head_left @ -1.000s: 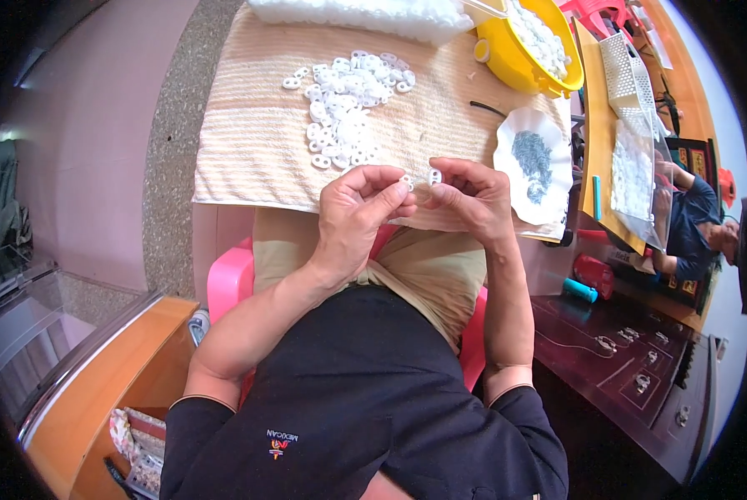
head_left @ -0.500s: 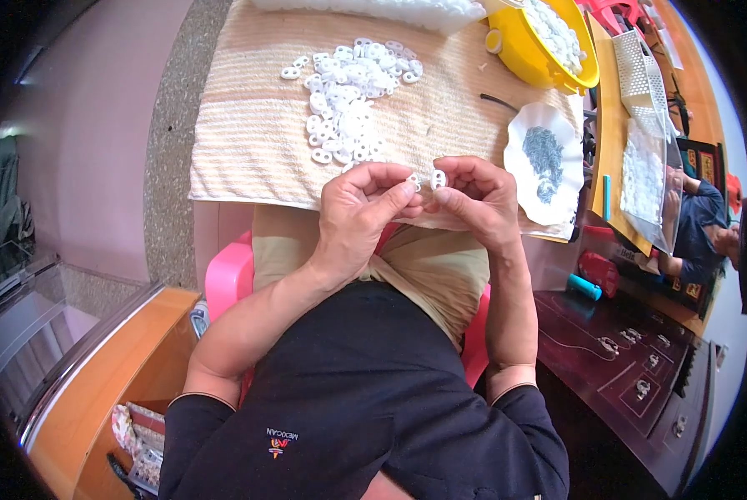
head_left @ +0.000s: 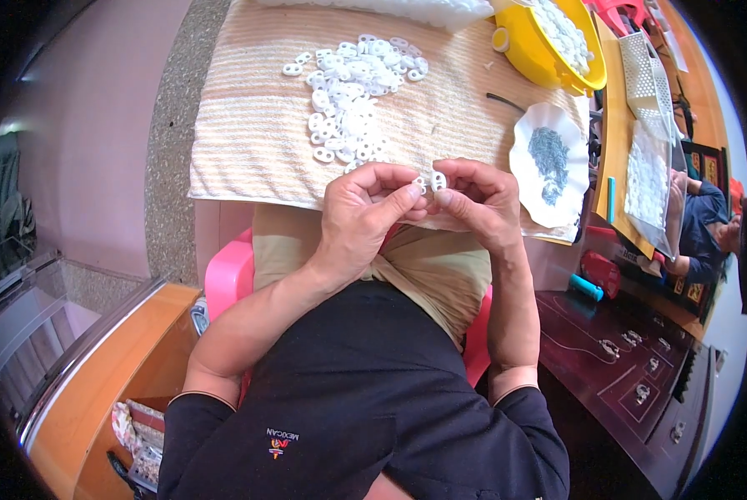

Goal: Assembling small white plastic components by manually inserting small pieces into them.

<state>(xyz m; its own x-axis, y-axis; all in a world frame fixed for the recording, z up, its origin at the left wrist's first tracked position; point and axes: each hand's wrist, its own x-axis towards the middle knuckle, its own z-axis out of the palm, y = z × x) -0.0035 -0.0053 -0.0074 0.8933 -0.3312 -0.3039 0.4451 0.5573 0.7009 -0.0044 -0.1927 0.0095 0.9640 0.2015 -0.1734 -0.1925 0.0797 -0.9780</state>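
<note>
Between the thumb and fingers of my left hand is a small white plastic piece, mostly covered by the fingertips. My right hand pinches a white oval two-hole plastic piece with its holes one above the other. The two pieces are held close together just over the towel's near edge. Beyond my hands lies a loose heap of the same white two-hole pieces. To the right, a white wavy-rimmed dish holds many small dark grey metal-looking bits.
A striped towel covers the table. At the far right stands a yellow container of white pieces; a clear bag of white parts lies at the back. A thin black strip rests near the dish. Another person sits at right.
Both hands stay almost in place, still pinching their pieces, with the left fingertips slightly nearer the right piece. The table's contents shift slightly in view.
</note>
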